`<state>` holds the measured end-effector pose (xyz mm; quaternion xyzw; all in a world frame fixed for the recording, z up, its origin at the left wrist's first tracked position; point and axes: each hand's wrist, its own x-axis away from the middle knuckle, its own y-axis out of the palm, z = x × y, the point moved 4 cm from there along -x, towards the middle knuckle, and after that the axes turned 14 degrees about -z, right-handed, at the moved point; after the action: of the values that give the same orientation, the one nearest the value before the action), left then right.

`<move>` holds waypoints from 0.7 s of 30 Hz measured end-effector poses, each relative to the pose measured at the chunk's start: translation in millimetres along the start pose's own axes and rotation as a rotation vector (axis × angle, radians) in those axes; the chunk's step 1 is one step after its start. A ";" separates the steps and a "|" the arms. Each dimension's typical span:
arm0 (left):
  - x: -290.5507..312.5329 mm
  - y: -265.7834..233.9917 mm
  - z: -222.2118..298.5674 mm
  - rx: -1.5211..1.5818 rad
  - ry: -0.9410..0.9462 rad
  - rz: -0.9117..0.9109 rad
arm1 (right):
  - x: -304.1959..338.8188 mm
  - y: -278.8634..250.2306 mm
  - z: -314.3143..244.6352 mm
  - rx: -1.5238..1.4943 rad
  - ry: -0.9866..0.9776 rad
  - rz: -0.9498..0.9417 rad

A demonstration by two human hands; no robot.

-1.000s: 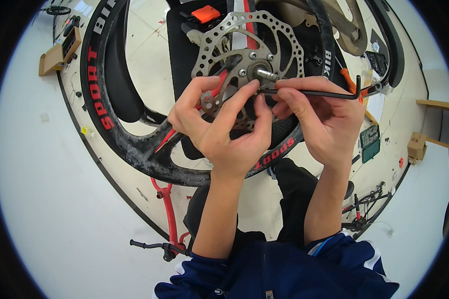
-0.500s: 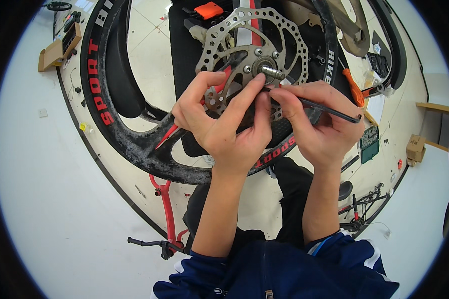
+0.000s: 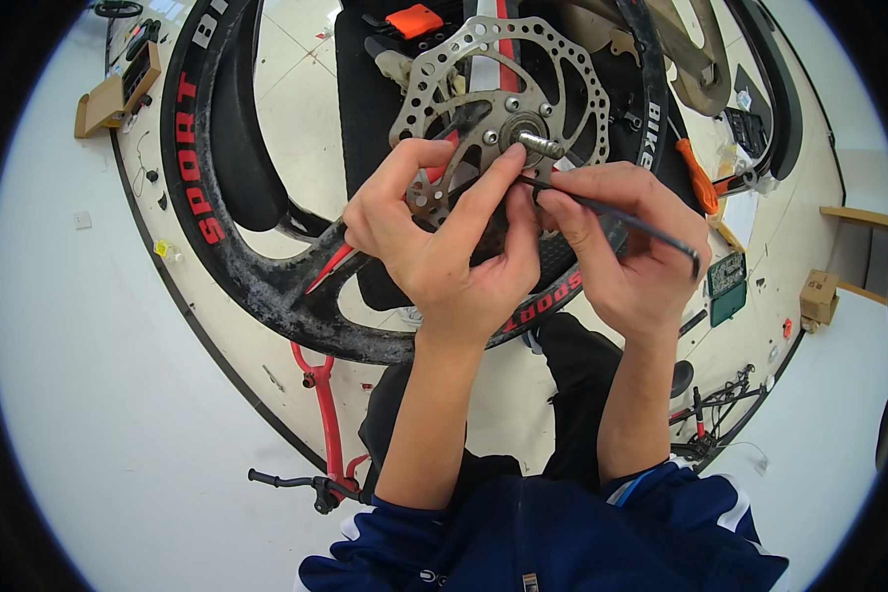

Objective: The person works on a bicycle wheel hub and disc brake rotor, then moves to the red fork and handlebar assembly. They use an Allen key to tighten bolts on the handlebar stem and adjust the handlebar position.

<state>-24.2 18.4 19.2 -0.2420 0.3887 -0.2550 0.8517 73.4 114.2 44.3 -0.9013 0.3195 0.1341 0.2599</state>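
Note:
My right hand (image 3: 636, 247) grips a black L-shaped hex key (image 3: 599, 206) between thumb and fingers. Its tip reaches the hub just below the threaded axle (image 3: 541, 146). My left hand (image 3: 434, 237) has its index fingertip against the hub and its thumb below, closed around the key's tip. Whether a bolt sits between those fingertips is hidden. The silver disc brake rotor (image 3: 528, 99) lies face up on the hub, with several bolts around the axle. My other left fingers curl over a red-edged spoke of the black bicycle wheel (image 3: 266, 291).
An orange-handled screwdriver (image 3: 698, 178) lies right of the wheel. An orange item (image 3: 412, 21) rests on the black surface behind the rotor. A green case (image 3: 728, 288), a cardboard box (image 3: 819, 296) and a red bike frame (image 3: 328, 419) are on the floor.
The key's bent end has swung down and nearer to me, and my right hand has shifted slightly left with it. My left hand stays nearly still.

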 end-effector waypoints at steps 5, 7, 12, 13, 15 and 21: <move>-0.1 -0.2 0.3 -0.013 0.002 -0.008 | 0.1 0.9 -2.6 0.107 -0.033 0.023; 0.9 0.6 -2.3 0.025 -0.005 0.016 | 1.8 2.8 -1.1 0.068 0.022 0.040; 0.9 1.2 -5.7 0.088 0.036 0.066 | 5.9 6.4 8.4 -0.151 0.159 0.076; 0.5 0.7 -5.2 0.086 0.046 0.067 | 5.7 6.7 8.5 -0.168 0.162 0.076; 0.7 0.5 -5.5 0.097 0.049 0.063 | 5.6 7.6 8.9 -0.204 0.167 0.076; 0.4 -1.1 -8.6 0.145 0.066 0.032 | 5.8 6.9 6.0 -0.163 0.158 0.075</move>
<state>-31.0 15.5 14.6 -0.1645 0.4011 -0.2766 0.8576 72.9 110.1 34.4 -0.9147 0.3605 0.0977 0.1546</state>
